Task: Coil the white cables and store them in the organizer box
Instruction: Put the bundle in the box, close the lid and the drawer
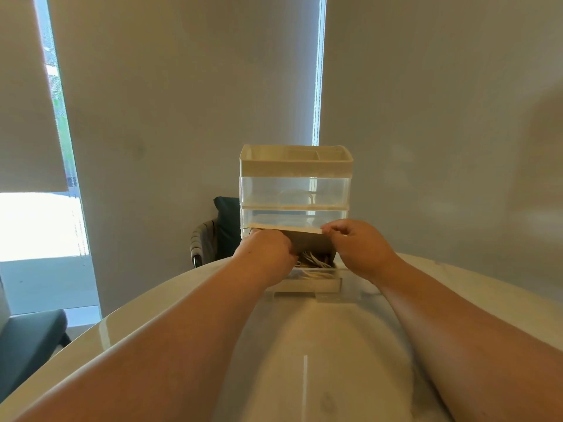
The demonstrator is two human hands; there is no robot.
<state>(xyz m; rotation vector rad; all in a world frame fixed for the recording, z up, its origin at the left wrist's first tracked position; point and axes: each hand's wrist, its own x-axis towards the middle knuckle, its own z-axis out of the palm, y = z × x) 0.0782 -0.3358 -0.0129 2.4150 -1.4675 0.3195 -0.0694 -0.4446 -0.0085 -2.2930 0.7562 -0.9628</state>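
White cables (313, 260) sit loose in the pulled-out bottom drawer (307, 284) of the clear organizer box (294, 190) on a marble table (304, 345). The left hand (268, 251) and right hand (359, 248) hold a brown card (310, 242) over the drawer. Right fingers pinch its top edge, left fingers curl round its left end. Dark chair (225, 226) behind the box.

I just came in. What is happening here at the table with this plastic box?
A person is working with both bare hands at a clear organizer box that stands on the pale table. Its bottom drawer is pulled out toward them, and white cables lie inside it. The left hand and the right hand are at the drawer's opening, on either side of a brownish panel. Whether they grip anything is not clear.
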